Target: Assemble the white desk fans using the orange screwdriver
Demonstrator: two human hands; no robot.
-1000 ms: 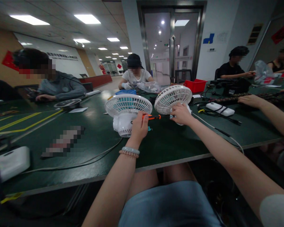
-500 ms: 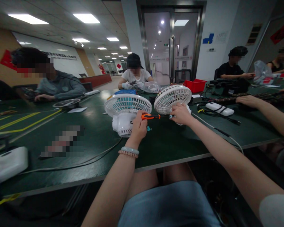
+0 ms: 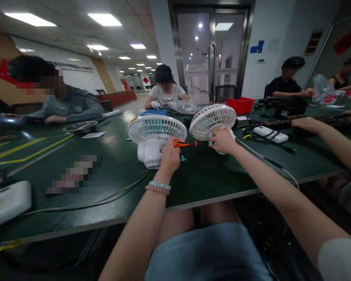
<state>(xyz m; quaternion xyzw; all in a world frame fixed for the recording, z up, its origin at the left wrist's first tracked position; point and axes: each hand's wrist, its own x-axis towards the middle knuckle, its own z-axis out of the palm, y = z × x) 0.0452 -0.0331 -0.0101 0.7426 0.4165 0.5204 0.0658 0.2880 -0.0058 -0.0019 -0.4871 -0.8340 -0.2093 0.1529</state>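
Observation:
My left hand (image 3: 170, 157) is closed round an orange and black screwdriver (image 3: 185, 143). It is beside the rounded white base of a desk fan (image 3: 156, 127) with blue blades, whose grille faces up. My right hand (image 3: 222, 140) grips the back of a second white fan (image 3: 213, 121), which is tilted. Out from under its fingers pokes a small light-blue piece (image 3: 211, 143); whether these fingers pinch it I cannot tell. The screwdriver points toward this hand. On the table between the fans lies a small teal piece (image 3: 183, 158).
A white cable (image 3: 114, 197) runs across the green table (image 3: 210, 183) to a white box (image 3: 10, 203) at left. Blue (image 3: 153, 112) and red (image 3: 240, 104) bins stand behind the fans. A white adapter (image 3: 270, 134) with cables lies right. Co-workers sit around, one person's arm (image 3: 327, 134) close at right.
The whole view has shifted slightly. Both hands keep their holds, and the fans stay in place. At the far left, a bright light now shows near a co-worker's hands.

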